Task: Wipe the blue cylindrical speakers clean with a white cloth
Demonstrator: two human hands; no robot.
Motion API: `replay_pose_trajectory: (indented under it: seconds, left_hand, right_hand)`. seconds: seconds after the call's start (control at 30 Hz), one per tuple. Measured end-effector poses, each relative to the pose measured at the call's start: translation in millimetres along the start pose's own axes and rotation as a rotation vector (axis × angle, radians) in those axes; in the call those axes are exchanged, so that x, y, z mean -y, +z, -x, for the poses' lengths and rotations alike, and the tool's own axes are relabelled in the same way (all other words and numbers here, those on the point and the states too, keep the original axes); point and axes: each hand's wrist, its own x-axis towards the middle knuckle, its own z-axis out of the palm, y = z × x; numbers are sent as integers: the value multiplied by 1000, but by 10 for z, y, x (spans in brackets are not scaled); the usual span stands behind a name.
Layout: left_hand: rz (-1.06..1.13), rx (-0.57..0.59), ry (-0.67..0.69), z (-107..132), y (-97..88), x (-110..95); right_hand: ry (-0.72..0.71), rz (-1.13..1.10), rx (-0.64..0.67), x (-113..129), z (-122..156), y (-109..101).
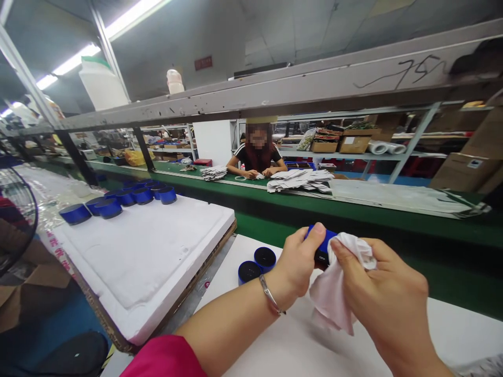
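My left hand [299, 261] is closed around a small blue cylinder speaker [322, 247], held above the white table [275, 345]. My right hand [387, 296] pinches a white cloth [334, 293] and presses it against the speaker's side. Two more blue speakers [257, 264] stand on the table just left of my left wrist, dark tops up. A silver bracelet sits on my left wrist.
A white foam board [149, 246] at left carries several blue speakers [129, 199] along its far edge. Beyond runs a green conveyor belt [353, 209] with stacks of folded cards [298, 180]. A person sits across the belt. A fan [15, 214] stands at far left.
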Motion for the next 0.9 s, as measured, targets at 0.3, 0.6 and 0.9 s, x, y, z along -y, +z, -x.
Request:
replay_pose_trajectory:
  seconds: [0.3, 0.6, 0.9]
  left_hand:
    - [-46, 7, -18, -5, -27, 49]
    - [-100, -17, 48, -52, -80, 52]
    - [28, 116, -142, -37, -3, 30]
  right_hand:
    - [65, -8, -58, 43, -25, 11]
    - [66, -9, -91, 131, 34, 109]
    - [478, -290, -233, 218, -297, -166]
